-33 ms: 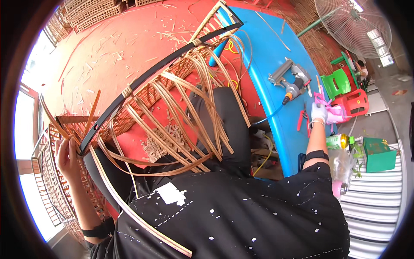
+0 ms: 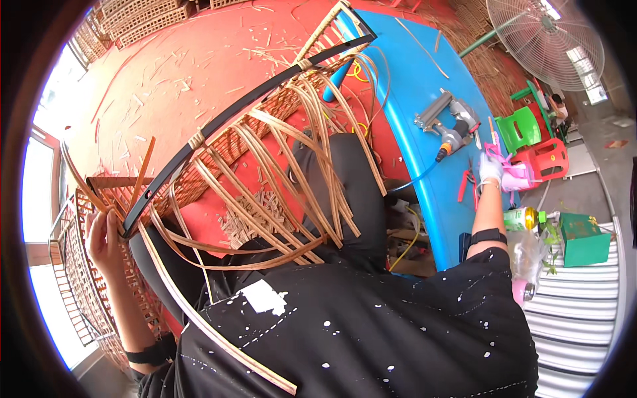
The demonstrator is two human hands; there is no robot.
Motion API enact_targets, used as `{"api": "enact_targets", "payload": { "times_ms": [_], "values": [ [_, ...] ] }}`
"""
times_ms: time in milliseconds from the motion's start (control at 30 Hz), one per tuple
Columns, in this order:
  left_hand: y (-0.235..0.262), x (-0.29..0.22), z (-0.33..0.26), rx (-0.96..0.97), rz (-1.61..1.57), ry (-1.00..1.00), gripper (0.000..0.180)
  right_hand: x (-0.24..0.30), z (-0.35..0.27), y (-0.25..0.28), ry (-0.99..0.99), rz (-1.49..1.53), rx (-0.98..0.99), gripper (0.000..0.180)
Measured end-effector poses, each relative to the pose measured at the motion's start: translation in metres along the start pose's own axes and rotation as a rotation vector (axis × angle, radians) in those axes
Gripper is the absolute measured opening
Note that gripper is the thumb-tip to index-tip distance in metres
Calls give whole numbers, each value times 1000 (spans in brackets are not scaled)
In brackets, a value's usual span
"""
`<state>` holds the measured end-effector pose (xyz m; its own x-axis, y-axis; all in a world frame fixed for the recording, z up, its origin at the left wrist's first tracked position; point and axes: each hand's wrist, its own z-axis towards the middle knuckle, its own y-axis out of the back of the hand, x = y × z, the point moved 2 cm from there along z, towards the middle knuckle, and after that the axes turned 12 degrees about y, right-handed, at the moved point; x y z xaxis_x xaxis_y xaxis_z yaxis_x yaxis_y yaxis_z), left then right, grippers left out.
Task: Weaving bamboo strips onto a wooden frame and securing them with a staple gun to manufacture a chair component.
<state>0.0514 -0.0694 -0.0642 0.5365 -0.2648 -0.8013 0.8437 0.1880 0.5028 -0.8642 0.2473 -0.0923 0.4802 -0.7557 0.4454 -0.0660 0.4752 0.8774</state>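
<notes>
A half-woven rattan frame (image 2: 279, 166) with a curved black bar (image 2: 219, 126) lies across my lap, its cane strips fanning over my dark trousers. My left hand (image 2: 103, 242) grips the frame's lower left end, where the strips meet the bar. My right hand (image 2: 491, 169), in a white glove, reaches out to the edge of the blue table (image 2: 411, 79) and rests against a pink object (image 2: 517, 179). Whether its fingers close on that object is hidden. A long loose cane strip (image 2: 212, 331) runs down across my black shirt.
A pneumatic nail gun (image 2: 448, 123) with a hose lies on the blue table, with red pliers (image 2: 464, 186) near its edge. A standing fan (image 2: 544, 40), green and red plastic stools (image 2: 534, 142), a bottle (image 2: 521, 219) and a green box (image 2: 584, 239) stand at right. Cane scraps litter the red floor (image 2: 186, 60).
</notes>
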Motion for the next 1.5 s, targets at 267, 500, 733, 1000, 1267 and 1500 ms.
{"api": "enact_targets", "payload": {
  "times_ms": [267, 500, 733, 1000, 1267, 1500],
  "values": [
    [-1, -6, -2, 12, -25, -2, 13, 89, 26, -41, -485, 850, 300, 66],
    [-10, -32, -9, -39, -4, 106, 15, 109, 25, -45, -333, 986, 620, 51],
    [-12, -66, -9, -89, 122, -211, 12, 86, 79, -37, -421, 1052, 562, 45],
    [-17, -62, -7, -84, 66, -196, 14, 166, 88, 5, -202, 827, 270, 22],
    [-10, -62, -3, -115, 46, -209, 12, 388, -100, 106, 272, 1249, 591, 28],
    [-13, -58, 1, -95, 44, -149, 17, 509, -260, 96, 836, 872, 1045, 50]
  ]
}}
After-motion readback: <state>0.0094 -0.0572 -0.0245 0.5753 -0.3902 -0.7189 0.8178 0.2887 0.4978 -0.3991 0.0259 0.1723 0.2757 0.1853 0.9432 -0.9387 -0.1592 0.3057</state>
